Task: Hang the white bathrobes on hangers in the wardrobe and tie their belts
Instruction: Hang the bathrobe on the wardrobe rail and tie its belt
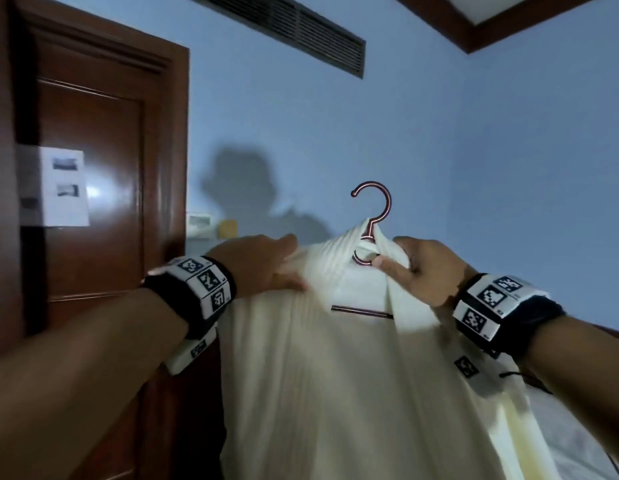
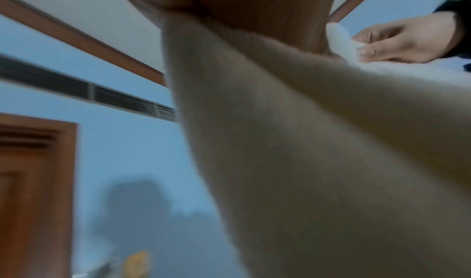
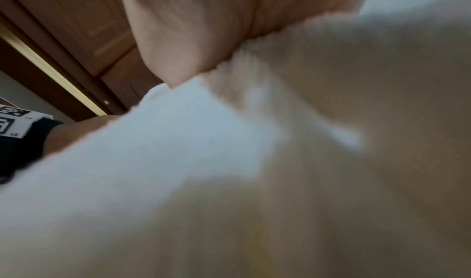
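A white bathrobe hangs on a dark hanger, held up in front of the blue wall. The hanger's hook sticks up above the collar and its crossbar shows through the open front. My left hand grips the robe's left shoulder; the cloth fills the left wrist view. My right hand pinches the collar at the hanger's neck, thumb beside the hook's base. The right hand also shows in the left wrist view. White cloth covers the right wrist view. No belt is visible.
A dark wooden door with a paper sheet taped on it stands at the left. An air vent runs high on the wall. A small yellow object sits behind the robe. White bedding lies at the lower right.
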The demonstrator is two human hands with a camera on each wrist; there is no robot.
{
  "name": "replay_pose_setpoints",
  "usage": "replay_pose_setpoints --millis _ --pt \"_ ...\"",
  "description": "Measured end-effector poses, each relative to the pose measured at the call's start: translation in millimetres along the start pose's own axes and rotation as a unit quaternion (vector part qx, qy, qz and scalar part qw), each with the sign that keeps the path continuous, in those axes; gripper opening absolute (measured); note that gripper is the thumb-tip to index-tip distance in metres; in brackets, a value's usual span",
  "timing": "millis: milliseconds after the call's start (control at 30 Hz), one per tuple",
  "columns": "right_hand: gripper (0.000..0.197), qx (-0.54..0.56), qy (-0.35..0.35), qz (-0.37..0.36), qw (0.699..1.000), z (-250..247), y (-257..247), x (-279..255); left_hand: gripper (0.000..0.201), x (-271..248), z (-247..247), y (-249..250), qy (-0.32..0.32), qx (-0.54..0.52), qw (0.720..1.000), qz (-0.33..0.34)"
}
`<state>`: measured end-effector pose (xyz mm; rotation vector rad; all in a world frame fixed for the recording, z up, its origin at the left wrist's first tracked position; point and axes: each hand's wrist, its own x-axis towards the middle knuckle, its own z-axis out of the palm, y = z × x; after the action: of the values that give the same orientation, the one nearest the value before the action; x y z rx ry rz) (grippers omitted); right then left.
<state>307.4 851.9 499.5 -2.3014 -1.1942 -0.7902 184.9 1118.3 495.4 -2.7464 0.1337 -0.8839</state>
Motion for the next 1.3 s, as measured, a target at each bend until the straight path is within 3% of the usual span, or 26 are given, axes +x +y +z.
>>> replay_pose_setpoints --millis 167,300,433,533,667,733,867,1033,1300 --pt "0.043 0.013 0.023 -0.108 0.994 61 -122 91 0.061 -91 -76 -155 0.000 0.091 0.990 -0.110" --pt "0.034 0.048 0.035 -0.191 0.980 114 -248 149 0.058 -177 -129 -248 0.009 0.161 0.975 -0.156" --pt "0.038 0.128 0.065 -0.265 0.953 154 -380 200 0.065 -237 -177 -299 0.004 0.151 0.965 -0.213" --pt "0.051 0.190 0.090 -0.319 0.924 174 -479 228 0.069 -289 -209 -347 0.014 0.136 0.945 -0.296" --pt "0.062 0.241 0.050 -0.352 0.903 212 -583 254 0.074 -370 -239 -404 -0.055 0.176 0.925 -0.333" --pt "0.055 0.273 0.035 -0.366 0.889 231 -637 264 0.066 -407 -248 -429 -0.079 0.209 0.904 -0.364" --pt "0.040 0.321 -0.023 -0.403 0.857 269 -744 288 0.040 -476 -260 -482 -0.062 0.230 0.856 -0.459" --pt "0.025 0.322 -0.140 -0.480 0.804 332 -867 335 0.038 -553 -282 -558 -0.084 0.298 0.782 -0.541" --pt "0.029 0.313 -0.193 -0.547 0.752 420 -1067 408 0.035 -643 -308 -699 -0.112 0.326 0.666 -0.661"
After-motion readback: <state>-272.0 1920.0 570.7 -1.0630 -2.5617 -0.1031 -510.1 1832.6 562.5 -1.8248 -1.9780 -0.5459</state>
